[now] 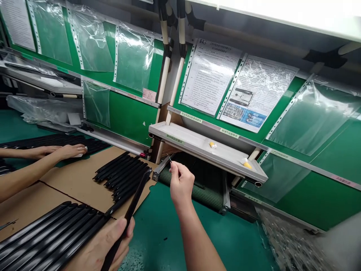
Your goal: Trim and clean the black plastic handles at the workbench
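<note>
1 black strip (138,194) sits tight in my left grip (105,241). Ahead and right of it, my right grip (182,180) pinches a thin thing (169,158). I'm likely working on the strip; next calls for steady holding.

The single view looks from the wearer's head, forward and down across a green bench (158,229). The left hand (104,241) is nearest, large at the bottom edge; the right hand (182,184) shows a little farther off, near the middle of the frame. Behind, green boards (132,120) span much of the upper half, sloping down rightward in the tilted view. A co-worker's arms (31,172) enter at the left edge.
</note>
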`<state>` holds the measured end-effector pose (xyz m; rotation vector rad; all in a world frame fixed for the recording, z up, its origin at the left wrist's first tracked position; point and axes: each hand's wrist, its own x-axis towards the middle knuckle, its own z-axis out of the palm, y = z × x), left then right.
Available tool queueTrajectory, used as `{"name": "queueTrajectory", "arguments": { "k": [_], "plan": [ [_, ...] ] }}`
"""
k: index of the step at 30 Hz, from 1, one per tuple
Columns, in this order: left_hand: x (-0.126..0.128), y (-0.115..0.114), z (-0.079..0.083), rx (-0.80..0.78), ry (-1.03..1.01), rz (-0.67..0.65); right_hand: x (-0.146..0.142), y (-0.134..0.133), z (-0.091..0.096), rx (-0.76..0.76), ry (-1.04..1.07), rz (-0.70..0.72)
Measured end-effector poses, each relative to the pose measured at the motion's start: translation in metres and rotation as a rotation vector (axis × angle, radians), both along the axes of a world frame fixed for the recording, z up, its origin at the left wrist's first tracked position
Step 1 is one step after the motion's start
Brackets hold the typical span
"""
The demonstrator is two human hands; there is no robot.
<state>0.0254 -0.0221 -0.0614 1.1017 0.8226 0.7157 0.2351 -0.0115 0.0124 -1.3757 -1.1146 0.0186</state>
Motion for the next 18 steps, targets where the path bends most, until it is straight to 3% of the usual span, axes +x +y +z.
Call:
{"name": "queueTrajectory", "arguments": {
  "k": [4,6,12,15,18],
  "plan": [
    [-0.005,0.003,0.009,0.254,0.145,-0.212,-0.007,-0.021,0.002,-0.154,0.266,0.513],
    [-0.008,0.002,0.015,0.39,0.199,-0.241,-0.012,-0.034,0.001,-0.205,0.37,0.658],
    [-0.008,0.0,0.021,0.582,0.337,-0.283,-0.027,-0.055,-0.02,-0.296,0.464,0.772],
    [-0.01,0.015,0.018,0.845,0.375,-0.214,-0.038,-0.062,-0.021,-0.322,0.451,0.774],
    [-0.017,0.041,0.019,1.202,0.358,-0.131,-0.043,-0.067,-0.006,-0.349,0.175,0.698]
  ]
}}
